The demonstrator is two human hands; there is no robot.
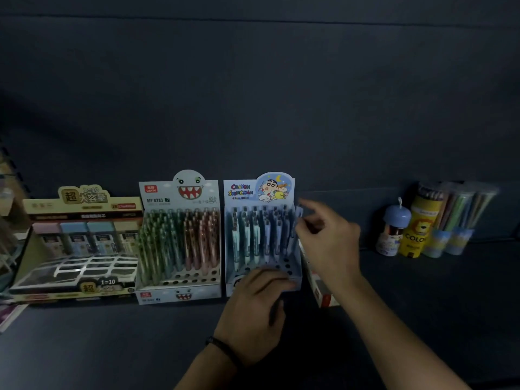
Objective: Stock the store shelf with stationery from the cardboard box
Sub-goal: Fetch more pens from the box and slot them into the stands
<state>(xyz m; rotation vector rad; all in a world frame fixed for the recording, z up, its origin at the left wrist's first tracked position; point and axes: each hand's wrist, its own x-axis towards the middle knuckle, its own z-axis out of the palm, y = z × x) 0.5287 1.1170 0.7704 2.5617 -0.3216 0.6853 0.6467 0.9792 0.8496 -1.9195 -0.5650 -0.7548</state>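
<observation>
A blue Crayon Shinchan pen display box [261, 192] stands on the dark shelf [436, 305], with several pale blue and mint pens [254, 237] upright in its holes and the front rows of holes bare. My left hand [257, 305] rests on the box's front rim with fingers curled over it. My right hand [326, 243] is at the box's upper right corner and pinches a blue pen [298, 213] between thumb and fingers; the pen is blurred. No cardboard box is in view.
To the left stand a shark-face pen display [180, 237] and a beige lead-refill display [78, 243]. A white and red box [323, 294] lies just right of the Shinchan box, partly behind my right arm. Colour-pencil tubes [422, 226] and a blue-capped jar [394, 232] stand at the back right.
</observation>
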